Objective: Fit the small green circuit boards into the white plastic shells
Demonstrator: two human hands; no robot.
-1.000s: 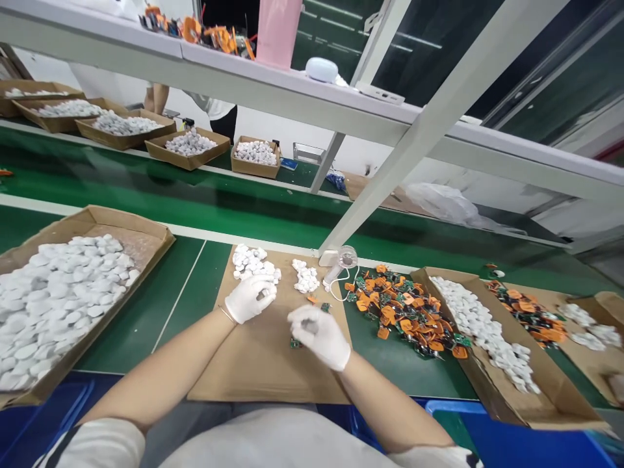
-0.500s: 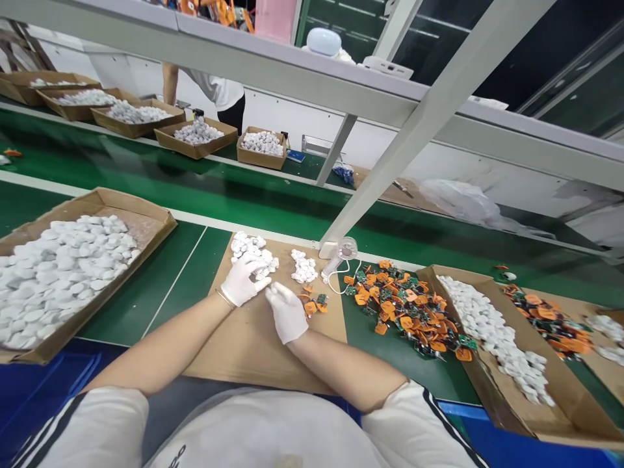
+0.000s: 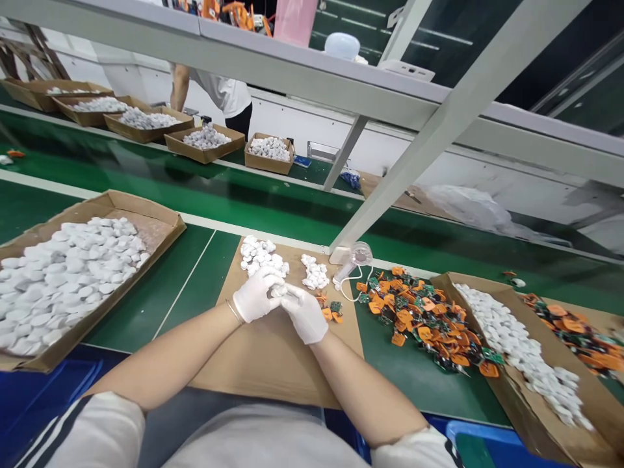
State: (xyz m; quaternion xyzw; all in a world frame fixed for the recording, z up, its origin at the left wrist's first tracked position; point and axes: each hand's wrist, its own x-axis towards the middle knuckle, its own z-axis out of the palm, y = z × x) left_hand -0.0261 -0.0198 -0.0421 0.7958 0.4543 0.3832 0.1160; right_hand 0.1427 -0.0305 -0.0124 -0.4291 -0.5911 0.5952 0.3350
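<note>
My left hand, in a white glove, is closed on a small white piece above the cardboard sheet. The gloved fingers of my right hand are pressed together against the same piece from the other side. Just beyond my left hand lies a pile of white pieces. A smaller white pile is beyond my right hand. Several orange and green parts lie right beside my right hand, partly hidden by it.
A clear handheld fan stands by a slanted metal post. Orange and green parts are heaped to the right. Cardboard trays of white pieces flank the sheet, at left and right. A person is across the conveyor.
My hands have come together, and the white piece now shows between their fingers. The whole view has shifted slightly, so the surroundings appear farther right.
</note>
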